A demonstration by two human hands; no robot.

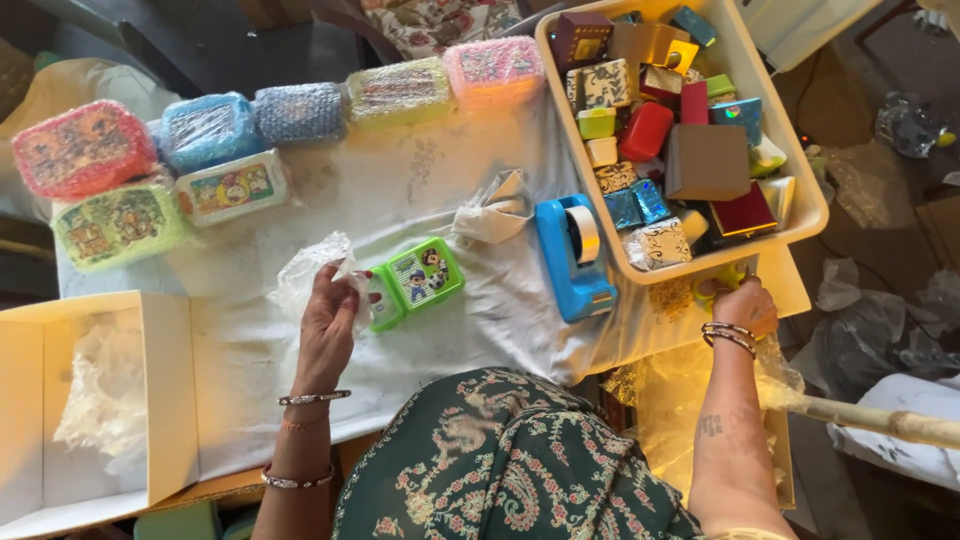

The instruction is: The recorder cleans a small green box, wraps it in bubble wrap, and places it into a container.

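Item: green lunch box (pixel 418 281), centre frame on the white-clothed counter (pixel 420 190). Left hand (pixel 327 322) pinches clear wrap (pixel 308 272) beside it. Right hand (pixel 742 303), lower right, closed on a yellow-green object (pixel 722 277). Step judged: wrapping. Next calls for drawing wrap over box.

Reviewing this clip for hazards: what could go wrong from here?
The big tray of small boxes juts past the table edge; the right hand working beside it could tip it. The left hand holds only the wrap by the green lunchbox, which could slide on the loose white cloth.
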